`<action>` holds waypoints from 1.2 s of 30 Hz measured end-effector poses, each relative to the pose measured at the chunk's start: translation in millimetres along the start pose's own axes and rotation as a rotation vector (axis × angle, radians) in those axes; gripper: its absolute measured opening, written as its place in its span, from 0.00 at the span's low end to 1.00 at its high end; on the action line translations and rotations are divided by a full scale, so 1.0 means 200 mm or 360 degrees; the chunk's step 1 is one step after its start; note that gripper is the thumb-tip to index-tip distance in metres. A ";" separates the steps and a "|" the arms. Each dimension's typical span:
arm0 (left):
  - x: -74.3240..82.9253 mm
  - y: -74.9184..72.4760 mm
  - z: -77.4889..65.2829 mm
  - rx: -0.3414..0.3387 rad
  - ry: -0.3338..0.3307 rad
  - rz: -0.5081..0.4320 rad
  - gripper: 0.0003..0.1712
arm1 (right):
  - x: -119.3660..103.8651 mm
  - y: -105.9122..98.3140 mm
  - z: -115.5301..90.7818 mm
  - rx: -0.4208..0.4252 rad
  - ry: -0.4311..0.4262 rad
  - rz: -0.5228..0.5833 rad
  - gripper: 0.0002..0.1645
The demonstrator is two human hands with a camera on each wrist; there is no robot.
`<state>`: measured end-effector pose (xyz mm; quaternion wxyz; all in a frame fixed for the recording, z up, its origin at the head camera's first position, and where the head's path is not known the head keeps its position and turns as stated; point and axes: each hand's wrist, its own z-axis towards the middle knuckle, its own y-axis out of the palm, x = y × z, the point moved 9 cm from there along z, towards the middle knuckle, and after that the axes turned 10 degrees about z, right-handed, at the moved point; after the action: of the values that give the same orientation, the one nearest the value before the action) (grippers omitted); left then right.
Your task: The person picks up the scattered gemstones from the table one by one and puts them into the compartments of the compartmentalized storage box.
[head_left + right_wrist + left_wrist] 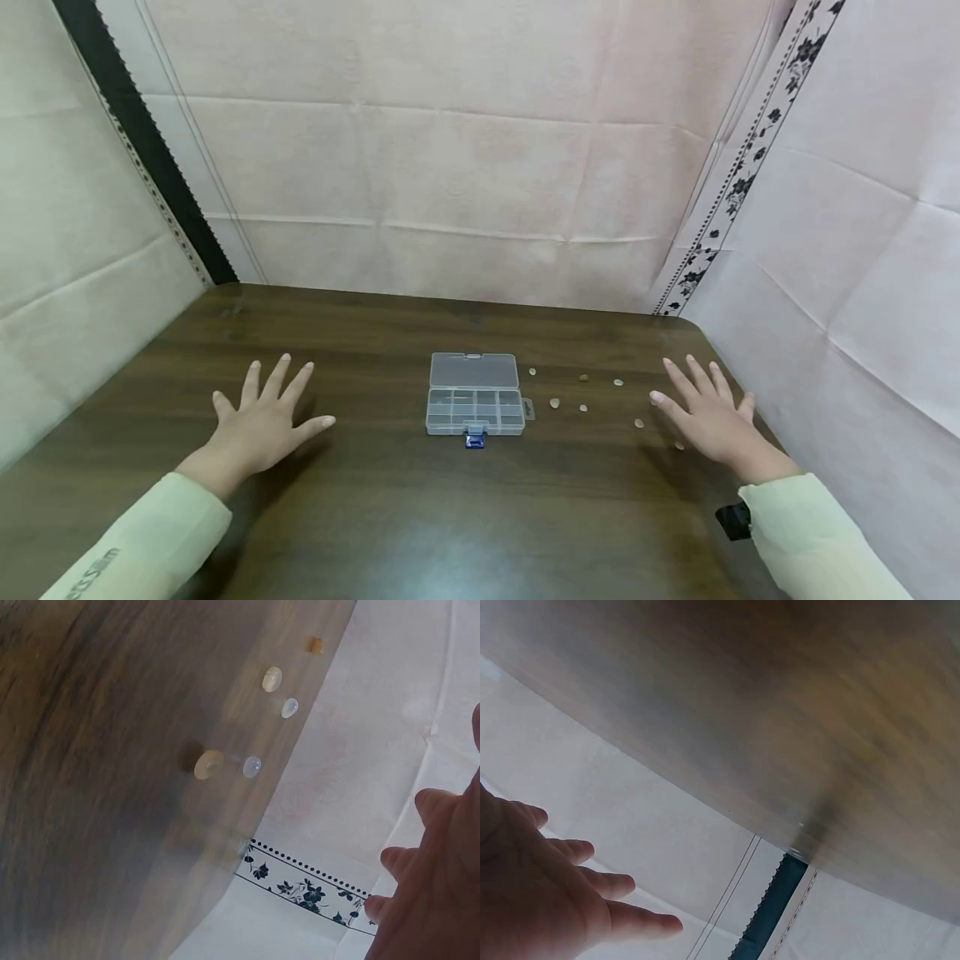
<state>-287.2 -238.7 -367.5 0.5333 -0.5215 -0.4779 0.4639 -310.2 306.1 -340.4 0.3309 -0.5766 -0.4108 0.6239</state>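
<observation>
A clear plastic compartment box [475, 408] sits mid-table, its lid [474, 371] tipped back and a blue clasp [475, 440] at its front. To its right lie several small smooth oval stones, among them a pale one [554, 403], a brown one [583, 377] and a cream one [208, 764]. My left hand [258, 429] hovers over the table left of the box, fingers spread, holding nothing. On the other side, my right hand [712, 417] is spread palm down beside the rightmost stones, and nothing is in it.
The dark wooden table [375, 517] is bounded by white cloth at the back [450, 167], left and right [862, 250]. A dark strip [150, 142] runs down the left corner, a floral band [738, 187] down the right. A black device [733, 521] is at the right sleeve.
</observation>
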 end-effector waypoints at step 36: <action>0.19 -0.06 0.13 0.0138 0.0189 -0.0268 0.56 | 0.02 -0.01 0.03 0.0149 -0.0286 0.0540 0.42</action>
<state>-308.9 -198.7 -353.8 0.6197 -0.4825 -0.4671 0.4062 -316.6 310.4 -340.0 0.2094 -0.5636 -0.3060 0.7381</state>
